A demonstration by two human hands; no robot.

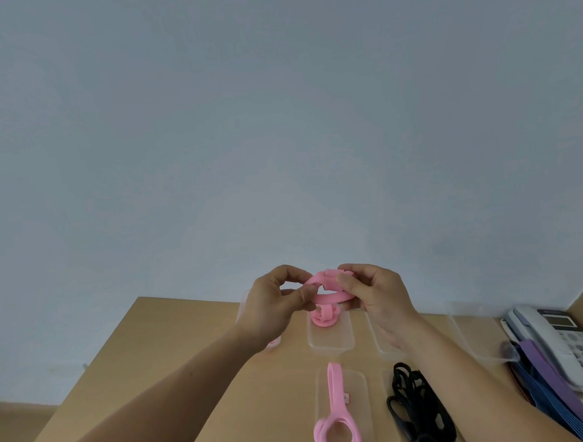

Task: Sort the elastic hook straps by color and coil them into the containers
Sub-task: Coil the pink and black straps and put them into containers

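A pink elastic strap [327, 288] is held as a loop in the air above the table's far side. My left hand [277, 302] pinches its left end and my right hand [375, 294] grips its right side. Below it a clear container [330, 340] holds a coiled pink strap [324, 317]. Nearer to me another pink strap [337, 411] lies over a clear container [356, 396]. Black straps [414, 407] lie in a container to its right. Purple and blue straps [548, 386] lie at the right edge.
A wooden table [176, 362] stands against a pale wall. An empty clear container [478, 336] sits at the right, next to a white desk phone [566, 341]. Another clear container [384, 344] lies under my right wrist.
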